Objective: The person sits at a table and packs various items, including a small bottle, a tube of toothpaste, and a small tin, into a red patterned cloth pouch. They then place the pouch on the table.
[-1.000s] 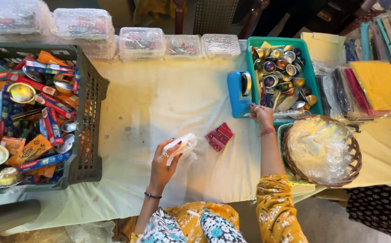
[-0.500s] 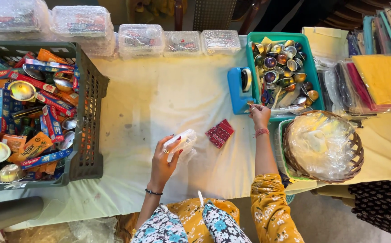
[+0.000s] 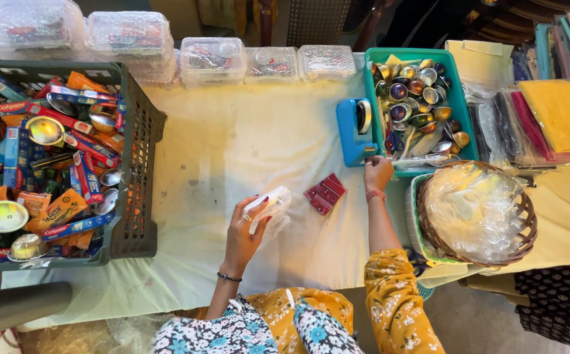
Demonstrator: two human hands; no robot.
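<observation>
Fingers of the left hand (image 3: 245,226) clasp a clear packet (image 3: 268,206); right hand (image 3: 377,174), seemingly curled, touches the blue dispenser (image 3: 354,134).

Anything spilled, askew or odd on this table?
Nothing looks spilled or damaged. The left hand holds a clear plastic packet, the right hand touches the blue tape dispenser, and a small red packet lies loose, angled, on the cloth.

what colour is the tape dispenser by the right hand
Blue; the tape dispenser shows best in the head view, touching the right hand.
</observation>
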